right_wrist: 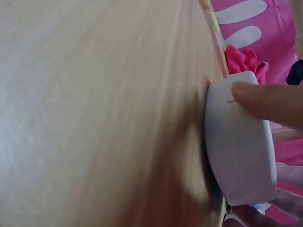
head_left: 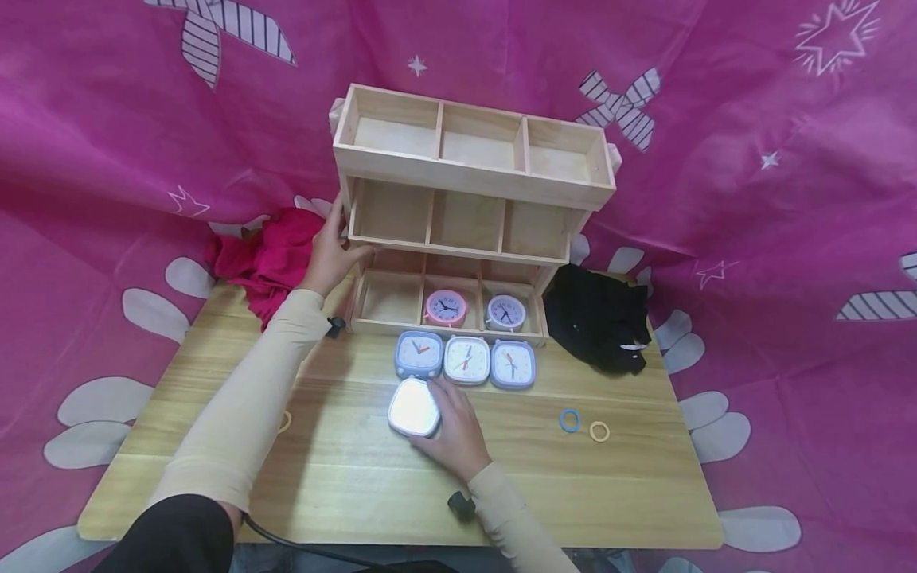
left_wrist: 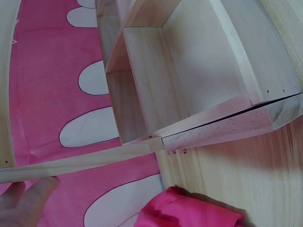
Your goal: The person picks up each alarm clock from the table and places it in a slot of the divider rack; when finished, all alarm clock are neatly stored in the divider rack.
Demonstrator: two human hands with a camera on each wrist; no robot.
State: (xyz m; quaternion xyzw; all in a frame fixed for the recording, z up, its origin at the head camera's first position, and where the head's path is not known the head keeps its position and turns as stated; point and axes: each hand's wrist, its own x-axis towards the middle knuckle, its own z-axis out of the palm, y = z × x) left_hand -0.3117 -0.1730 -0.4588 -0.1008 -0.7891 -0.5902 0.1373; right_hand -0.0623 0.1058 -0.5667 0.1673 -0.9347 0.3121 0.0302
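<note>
My left hand (head_left: 331, 255) grips the left side post of a three-tier wooden shelf (head_left: 473, 171); in the left wrist view fingertips (left_wrist: 45, 187) lie against the strip of wood. My right hand (head_left: 456, 430) holds a white square alarm clock (head_left: 414, 407) by its sides, thumb opposite fingers. Glare washes out its face; the right wrist view shows the clock's white side (right_wrist: 239, 142) close to the tabletop. Just beyond are a blue clock (head_left: 419, 354), a white clock (head_left: 467, 360) and a lavender clock (head_left: 513, 364) in a row before the shelf.
On the bottom tier sit a round pink clock (head_left: 446, 308) and a round lavender clock (head_left: 505, 313). Red cloth (head_left: 275, 251) lies left of the shelf, black cloth (head_left: 598, 318) right. A blue ring (head_left: 569, 420) and a yellow ring (head_left: 598, 431) rest on the table (head_left: 630, 493).
</note>
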